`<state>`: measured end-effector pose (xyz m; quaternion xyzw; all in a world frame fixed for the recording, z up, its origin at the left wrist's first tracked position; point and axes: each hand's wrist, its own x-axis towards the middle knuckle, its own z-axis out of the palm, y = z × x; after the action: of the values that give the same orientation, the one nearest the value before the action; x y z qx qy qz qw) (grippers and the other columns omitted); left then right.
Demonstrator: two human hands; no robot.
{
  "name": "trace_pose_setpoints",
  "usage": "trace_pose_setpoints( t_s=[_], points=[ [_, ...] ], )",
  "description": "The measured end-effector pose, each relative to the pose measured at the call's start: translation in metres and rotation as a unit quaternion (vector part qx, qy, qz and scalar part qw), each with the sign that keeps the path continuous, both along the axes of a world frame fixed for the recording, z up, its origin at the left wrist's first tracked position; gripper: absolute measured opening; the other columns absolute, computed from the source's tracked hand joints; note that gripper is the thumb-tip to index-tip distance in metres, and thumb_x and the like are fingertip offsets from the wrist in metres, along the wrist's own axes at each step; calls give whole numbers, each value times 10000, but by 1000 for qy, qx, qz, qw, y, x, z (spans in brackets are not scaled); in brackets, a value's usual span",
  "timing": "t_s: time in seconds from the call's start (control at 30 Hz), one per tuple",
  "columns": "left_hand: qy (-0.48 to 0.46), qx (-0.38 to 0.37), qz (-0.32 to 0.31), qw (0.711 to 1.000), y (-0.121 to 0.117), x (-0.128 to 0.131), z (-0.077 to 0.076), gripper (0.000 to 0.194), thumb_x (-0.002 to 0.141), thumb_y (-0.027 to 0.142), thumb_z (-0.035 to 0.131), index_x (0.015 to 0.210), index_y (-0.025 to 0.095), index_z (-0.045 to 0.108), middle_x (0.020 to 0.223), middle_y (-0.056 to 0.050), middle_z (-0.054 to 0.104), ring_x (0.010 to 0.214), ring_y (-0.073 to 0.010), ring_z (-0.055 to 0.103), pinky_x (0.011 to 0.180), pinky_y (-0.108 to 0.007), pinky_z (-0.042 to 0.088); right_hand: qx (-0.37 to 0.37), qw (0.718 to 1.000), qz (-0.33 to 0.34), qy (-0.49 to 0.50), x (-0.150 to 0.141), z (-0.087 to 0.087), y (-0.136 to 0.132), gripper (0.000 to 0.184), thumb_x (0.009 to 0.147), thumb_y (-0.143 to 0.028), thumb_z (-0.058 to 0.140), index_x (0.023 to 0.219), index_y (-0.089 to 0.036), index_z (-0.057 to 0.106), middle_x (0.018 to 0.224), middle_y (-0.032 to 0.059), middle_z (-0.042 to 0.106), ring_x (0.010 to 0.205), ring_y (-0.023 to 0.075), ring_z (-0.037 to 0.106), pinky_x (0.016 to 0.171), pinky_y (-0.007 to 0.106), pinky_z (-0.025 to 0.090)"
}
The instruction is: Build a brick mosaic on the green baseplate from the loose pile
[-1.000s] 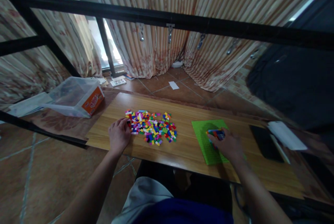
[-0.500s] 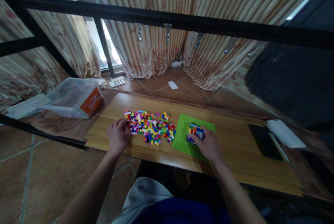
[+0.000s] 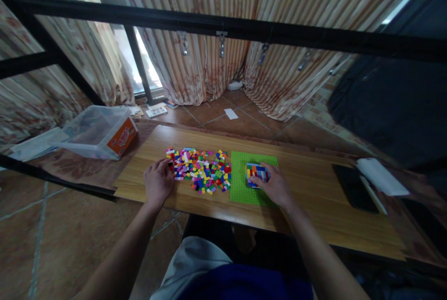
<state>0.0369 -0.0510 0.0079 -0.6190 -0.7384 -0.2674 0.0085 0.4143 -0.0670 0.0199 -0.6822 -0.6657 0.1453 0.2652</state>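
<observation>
My right hand is closed on the multicoloured brick block, thumb on its near side and fingers at its far right. That block sits on the green baseplate, which lies nearly square to the table. At the left edge of the loose brick pile, my left hand rests with its fingers curled in by the bricks; what is in them, if anything, is hidden. Small bricks of many colours make up the pile, and its right side touches the baseplate's left edge.
The wooden table holds a dark tablet-like slab at its right end, near a white case. A clear plastic bin with an orange label stands to the left. A black rail crosses above the far side.
The baseplate and its block have shifted left and turned straighter, moved by my right hand. Bricks on the pile's right side now lie against the plate's edge. My left hand stays put.
</observation>
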Motion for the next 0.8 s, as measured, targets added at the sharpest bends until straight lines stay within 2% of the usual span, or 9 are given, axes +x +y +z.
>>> trace_pose_setpoints(
  t_s=[0.2, 0.3, 0.37, 0.43, 0.5, 0.57, 0.67, 0.8],
  points=[
    [-15, 1, 3, 1000, -2, 2, 3, 352, 886, 233, 431, 1146, 213, 668, 1192, -79, 666, 1077, -257, 571, 964, -418, 410, -6, 999, 30, -13, 5, -2, 8, 645, 786, -580, 605, 1306, -203, 549, 1193, 118, 593, 1106, 270, 573, 978, 455, 445],
    [-17, -6, 8, 1000, -2, 3, 3, 356, 873, 209, 444, 1152, 204, 664, 1189, -85, 666, 1085, -260, 567, 969, -424, 408, 43, 997, 15, -60, -3, 4, 5, 592, 809, -554, 593, 1278, -194, 576, 1266, 141, 550, 1150, 303, 532, 996, 493, 420],
    [-17, -7, 11, 1000, -3, 3, 2, 359, 872, 203, 448, 1160, 205, 661, 1200, -86, 662, 1100, -266, 561, 970, -430, 407, 98, 991, 3, -96, -19, 11, 0, 501, 848, -510, 559, 1230, -191, 615, 1303, 155, 525, 1182, 331, 491, 1007, 525, 389],
    [-17, -5, 9, 1000, -3, 3, 1, 360, 875, 198, 446, 1166, 210, 657, 1207, -85, 658, 1110, -267, 557, 972, -437, 405, 123, 987, 32, -100, -42, 17, -4, 405, 899, -448, 499, 1197, -210, 637, 1245, 136, 565, 1143, 311, 505, 986, 498, 401],
    [-20, -3, 8, 1000, -3, 3, 0, 356, 876, 197, 448, 1163, 214, 658, 1208, -84, 658, 1109, -264, 559, 975, -439, 403, 112, 986, 92, -86, -70, 20, -7, 353, 925, -413, 469, 1163, -225, 650, 1120, 106, 622, 1065, 275, 543, 941, 442, 429],
    [-22, -3, 8, 1000, -4, 3, 1, 351, 878, 197, 449, 1156, 216, 662, 1208, -84, 657, 1109, -261, 560, 980, -441, 402, 95, 984, 118, -92, -96, 18, -9, 308, 933, -385, 467, 1116, -238, 666, 1023, 82, 648, 1004, 259, 559, 899, 414, 438],
    [-23, -3, 11, 1000, -4, 3, 1, 344, 881, 202, 452, 1151, 217, 665, 1210, -86, 657, 1114, -264, 559, 982, -446, 401, 80, 982, 121, -122, -123, 11, -8, 257, 916, -351, 506, 1082, -250, 674, 978, 75, 663, 953, 256, 563, 853, 403, 430],
    [-23, 3, 5, 1000, -5, 3, 0, 348, 886, 190, 449, 1164, 222, 656, 1212, -70, 659, 1111, -257, 561, 978, -429, 401, 62, 980, 111, -151, -137, 5, -5, 220, 906, -298, 518, 1043, -247, 682, 981, 85, 667, 942, 265, 563, 842, 411, 407]
  ],
)
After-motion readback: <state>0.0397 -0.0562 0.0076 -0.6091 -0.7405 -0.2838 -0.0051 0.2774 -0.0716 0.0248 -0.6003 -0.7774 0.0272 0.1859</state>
